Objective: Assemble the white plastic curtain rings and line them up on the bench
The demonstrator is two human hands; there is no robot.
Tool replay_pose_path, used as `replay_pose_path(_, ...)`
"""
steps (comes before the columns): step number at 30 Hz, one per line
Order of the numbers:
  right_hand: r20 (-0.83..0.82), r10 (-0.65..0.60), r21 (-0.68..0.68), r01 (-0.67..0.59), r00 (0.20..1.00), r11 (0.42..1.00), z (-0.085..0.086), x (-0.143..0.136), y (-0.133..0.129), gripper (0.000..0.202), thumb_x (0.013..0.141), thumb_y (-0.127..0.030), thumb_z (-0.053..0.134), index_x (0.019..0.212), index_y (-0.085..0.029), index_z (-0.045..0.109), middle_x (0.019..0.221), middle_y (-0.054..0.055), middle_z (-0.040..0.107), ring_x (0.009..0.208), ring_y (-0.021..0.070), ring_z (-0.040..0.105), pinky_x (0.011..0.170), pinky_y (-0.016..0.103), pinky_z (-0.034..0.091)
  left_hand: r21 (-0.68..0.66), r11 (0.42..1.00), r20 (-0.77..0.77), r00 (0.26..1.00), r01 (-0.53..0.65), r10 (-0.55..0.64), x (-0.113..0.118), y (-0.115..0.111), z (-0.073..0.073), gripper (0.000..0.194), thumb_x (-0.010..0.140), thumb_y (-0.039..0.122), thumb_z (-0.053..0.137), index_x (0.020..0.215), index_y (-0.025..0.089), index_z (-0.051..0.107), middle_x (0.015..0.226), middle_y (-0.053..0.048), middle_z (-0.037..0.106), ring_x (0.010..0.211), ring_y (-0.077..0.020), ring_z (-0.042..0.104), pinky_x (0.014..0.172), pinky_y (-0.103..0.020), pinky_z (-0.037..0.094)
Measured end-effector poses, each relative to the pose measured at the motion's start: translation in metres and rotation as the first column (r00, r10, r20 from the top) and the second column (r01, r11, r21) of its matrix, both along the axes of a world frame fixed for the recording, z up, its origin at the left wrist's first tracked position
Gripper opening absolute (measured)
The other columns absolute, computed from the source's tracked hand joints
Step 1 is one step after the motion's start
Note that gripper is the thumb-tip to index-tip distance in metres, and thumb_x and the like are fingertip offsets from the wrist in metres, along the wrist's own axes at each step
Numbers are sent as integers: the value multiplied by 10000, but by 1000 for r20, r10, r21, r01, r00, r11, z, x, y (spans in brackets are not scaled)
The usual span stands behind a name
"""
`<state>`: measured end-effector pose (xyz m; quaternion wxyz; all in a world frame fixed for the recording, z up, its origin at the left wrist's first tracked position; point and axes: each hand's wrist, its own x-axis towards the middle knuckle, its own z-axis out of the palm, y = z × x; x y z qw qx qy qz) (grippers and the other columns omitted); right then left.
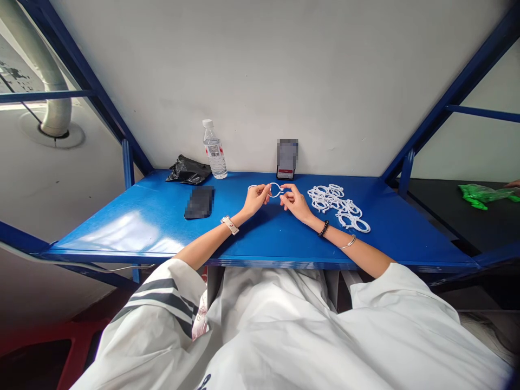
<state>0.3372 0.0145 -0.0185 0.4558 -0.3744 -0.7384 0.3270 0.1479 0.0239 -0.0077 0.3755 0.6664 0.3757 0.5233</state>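
A: What did the two hands hold at that moment?

B: Both held one white plastic ring [275,190] between them, a little above the blue desk [162,216], near its middle. The left hand [255,199] pinched the left side of the ring, the right hand [294,201] pinched the right side. So each grip was narrow, closed on the ring by the fingertips.

A: How far was the work, as you judged it?

B: I could not say exactly. To the right of the right hand lay a pile of white rings [339,207] of the same kind, touching one another on the desk. One more white piece [252,187] seemed to lie just behind the left hand, but it was too small to be sure. If the pile was finished or waiting, the picture did not tell. I judged only that one ring was in hand and many others lay beside it.

A: And which way did the ring point?

B: It stood nearly upright, its flat face toward the person. Its long axis ran left to right, from one hand to the other. A small gap or clasp seemed to be on its right side, near the right fingers.

A: Anything else on the desk?

B: A water bottle [214,151], a black bag [187,170], a phone [286,158] standing against the wall, and a dark flat object [199,202].
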Motion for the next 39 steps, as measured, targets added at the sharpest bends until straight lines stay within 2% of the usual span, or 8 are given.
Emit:
replay_pose_path(10, 6, -70, 64, 70, 998, 996, 3, 0, -3, 319, 914, -474, 585, 1119, -237, 528, 679, -39, 638, 519, 138, 592, 547, 277, 496, 15, 1000, 1, 1000, 14, -14, 0, -2, 1, 648, 837, 792, 540, 672, 166, 576, 508, 14, 533, 463, -97, 479, 496, -246, 384)
replay_pose_path(16, -14, -93, 74, 94, 996, 993, 4, 0, -4, 335, 907, -537, 605, 1050, -241, 547, 648, -42, 637, 505, 137, 588, 523, 266, 494, 3, 1000, -19, 999, 31, -31, 0, -1, 0, 647, 838, 796, 534, 683, 169, 580, 520, 8, 553, 475, -104, 497, 506, -249, 405)
replay_pose_path(27, -41, -105, 94, 109, 994, 990, 4, 0, -4, 356, 910, -582, 609, 995, -239, 566, 621, -44, 621, 480, 126, 563, 503, 255, 476, -23, 997, 35, 997, 67, -66, 1, -3, 2, 642, 848, 798, 519, 771, 166, 599, 534, 14, 553, 477, -102, 494, 504, -245, 409)
replay_pose_path(33, -45, -99, 74, 103, 994, 992, 5, 0, -5, 424, 873, -646, 631, 996, -244, 575, 621, -40, 626, 501, 141, 580, 505, 265, 489, -3, 998, 31, 998, 60, -60, 0, -3, 3, 629, 851, 791, 524, 780, 172, 609, 541, 15, 556, 482, -105, 500, 508, -250, 414)
replay_pose_path(39, -43, -101, 82, 104, 994, 991, 6, 0, -6, 429, 859, -640, 659, 1015, -247, 590, 628, -40, 636, 499, 139, 569, 518, 270, 474, 17, 1000, 26, 999, 24, -24, 0, 0, 1, 635, 845, 800, 523, 744, 177, 597, 512, 18, 543, 470, -107, 492, 505, -255, 403)
